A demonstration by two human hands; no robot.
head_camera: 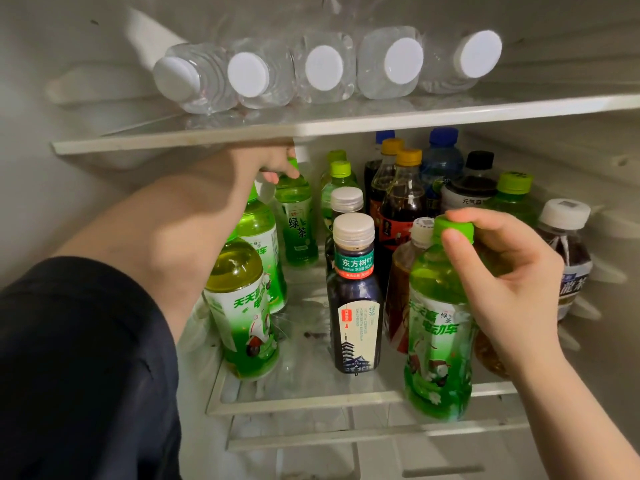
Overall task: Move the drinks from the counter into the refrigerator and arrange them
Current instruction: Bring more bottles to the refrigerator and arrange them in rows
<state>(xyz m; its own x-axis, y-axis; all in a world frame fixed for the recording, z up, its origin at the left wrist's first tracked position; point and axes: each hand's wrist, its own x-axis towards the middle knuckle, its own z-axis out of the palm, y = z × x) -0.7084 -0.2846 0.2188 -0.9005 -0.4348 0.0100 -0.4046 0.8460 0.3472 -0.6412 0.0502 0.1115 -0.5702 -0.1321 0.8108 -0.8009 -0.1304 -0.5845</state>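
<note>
I look into an open refrigerator. My right hand (498, 271) grips the green cap of a green tea bottle (440, 327) held upright at the front right of the lower shelf (301, 398). Deep at the back left, my left hand (266, 164) holds the neck of another green tea bottle (298, 223) standing on that shelf. Two more green tea bottles (242, 306) stand in a row in front of it. A dark blue tea bottle (355, 299) stands in the middle.
Cola bottles with yellow caps (398, 202), blue-capped bottles (441, 157), dark tea bottles (564, 258) and other drinks crowd the back and right of the lower shelf. Several water bottles (322, 71) lie on their sides on the upper shelf (346, 128).
</note>
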